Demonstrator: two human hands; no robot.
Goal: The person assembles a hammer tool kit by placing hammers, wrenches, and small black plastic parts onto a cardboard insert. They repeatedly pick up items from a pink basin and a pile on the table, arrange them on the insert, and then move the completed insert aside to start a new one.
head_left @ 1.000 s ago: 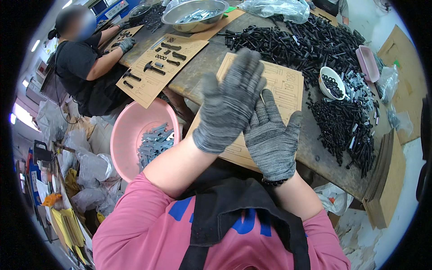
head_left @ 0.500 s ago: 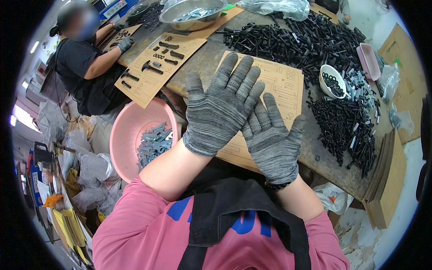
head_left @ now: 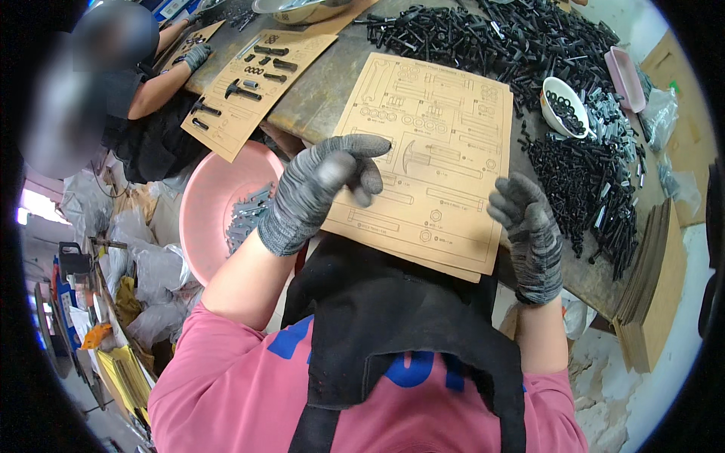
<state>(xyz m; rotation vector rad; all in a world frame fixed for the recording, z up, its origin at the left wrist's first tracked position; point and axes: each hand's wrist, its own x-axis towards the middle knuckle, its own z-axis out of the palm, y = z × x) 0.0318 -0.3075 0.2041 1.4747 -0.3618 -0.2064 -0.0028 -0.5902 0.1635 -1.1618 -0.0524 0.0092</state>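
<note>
My left hand (head_left: 317,189), in a grey knit glove, hovers over the near left corner of a brown cardboard sheet (head_left: 438,136) printed with outlines of parts. Its fingers are curled and hold nothing. My right hand (head_left: 526,230), also gloved, hangs above the sheet's near right edge with the fingers bent downward and empty. The two hands are apart. The sheet lies flat on the worktable (head_left: 325,98) with no parts on it.
A large heap of black screws and bolts (head_left: 574,166) covers the table to the right, with a white bowl of black rings (head_left: 563,106) and a pink tray (head_left: 627,75). A pink basin with grey parts (head_left: 226,211) sits at the left. Another person (head_left: 113,83) works at a second sheet (head_left: 249,83). Stacked cardboard (head_left: 653,287) leans at right.
Both hands were pressed together, fingers spread, over the sheet. They have separated, the left moving left and the right moving right, and the fingers have curled.
</note>
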